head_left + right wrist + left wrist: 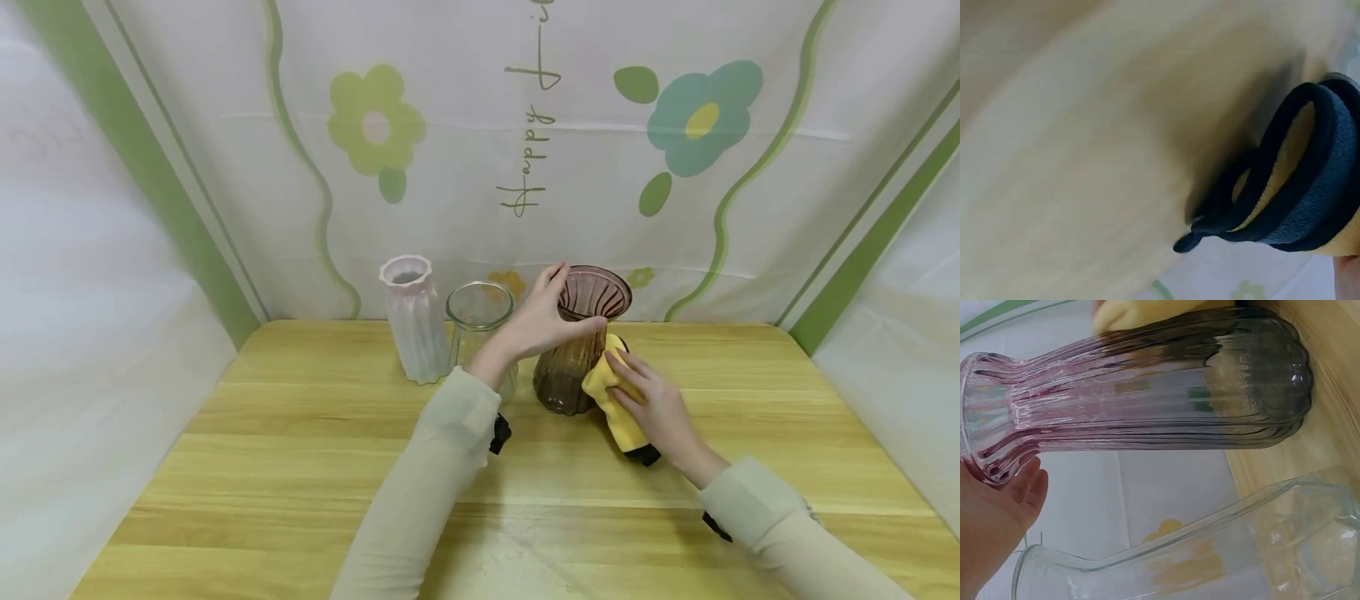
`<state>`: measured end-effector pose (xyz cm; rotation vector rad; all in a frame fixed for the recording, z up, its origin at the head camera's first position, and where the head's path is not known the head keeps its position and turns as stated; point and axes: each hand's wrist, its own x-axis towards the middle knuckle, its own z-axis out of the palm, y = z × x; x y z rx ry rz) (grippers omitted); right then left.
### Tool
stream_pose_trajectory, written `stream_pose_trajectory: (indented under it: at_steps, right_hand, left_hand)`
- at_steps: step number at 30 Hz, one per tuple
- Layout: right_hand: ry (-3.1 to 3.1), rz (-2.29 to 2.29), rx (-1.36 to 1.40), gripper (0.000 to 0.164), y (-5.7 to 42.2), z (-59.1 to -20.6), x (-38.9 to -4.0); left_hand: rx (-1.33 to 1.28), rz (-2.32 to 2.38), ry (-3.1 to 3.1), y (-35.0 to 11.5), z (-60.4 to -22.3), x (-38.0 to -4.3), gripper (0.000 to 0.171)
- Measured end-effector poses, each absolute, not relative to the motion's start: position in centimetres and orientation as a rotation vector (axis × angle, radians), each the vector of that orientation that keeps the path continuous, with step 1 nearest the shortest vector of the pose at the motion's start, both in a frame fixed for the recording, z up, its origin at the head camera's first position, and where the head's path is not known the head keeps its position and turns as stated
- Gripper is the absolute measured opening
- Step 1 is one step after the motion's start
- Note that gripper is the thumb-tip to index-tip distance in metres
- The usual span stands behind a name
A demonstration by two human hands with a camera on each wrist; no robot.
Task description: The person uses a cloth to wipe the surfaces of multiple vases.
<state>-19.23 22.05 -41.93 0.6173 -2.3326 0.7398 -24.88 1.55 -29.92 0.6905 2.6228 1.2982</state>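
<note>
A ribbed glass vase (566,379), pinkish at the rim and smoky brown lower down, stands upright on the table. My left hand (534,327) grips it round the neck just under the flared rim, thumb on the near side. With my right hand (660,408) I hold a yellow cloth (621,417) against the vase's right side. In the left wrist view the cloth (1147,311) lies along the fluted glass (1116,400). Dark-edged folds of the cloth (1316,187) fill the right of the right wrist view, and the right hand is mostly hidden there.
A clear glass vase (480,310) stands left of the brown one, partly behind my left forearm. Beside it is a white ribbed vase (416,329) with a wavy rim. A printed curtain (465,150) hangs behind the wooden table (300,475).
</note>
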Motion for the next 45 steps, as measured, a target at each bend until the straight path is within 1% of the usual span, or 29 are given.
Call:
stream_pose_trajectory:
  at_steps: [5,17,25,34,40,45]
  right_hand:
    - [-2.483,0.717,0.608,0.054,22.6,-42.6,-18.6]
    - [-2.434,0.702,0.647,0.054,22.7,-42.7,-18.7]
    - [-2.294,0.740,0.598,0.056,21.6,-40.9,-19.4]
    - [-2.151,0.829,0.533,0.054,20.5,-38.7,-19.8]
    - [-2.196,0.832,0.538,0.056,20.5,-39.0,-19.8]
    - [-2.271,0.783,0.571,0.057,21.1,-40.1,-19.7]
  left_hand:
    - [0.651,1.305,2.640,1.8,-29.8,-24.7,0.103]
    - [0.609,1.321,2.697,2.0,-30.1,-24.5,0.097]
    - [0.626,1.261,2.696,1.5,-29.8,-24.8,0.098]
    - [0.668,1.209,2.665,1.4,-29.6,-25.1,0.095]
    - [0.675,1.202,2.662,1.3,-29.5,-25.0,0.095]
    - [0.692,1.194,2.683,1.3,-29.7,-25.1,0.096]
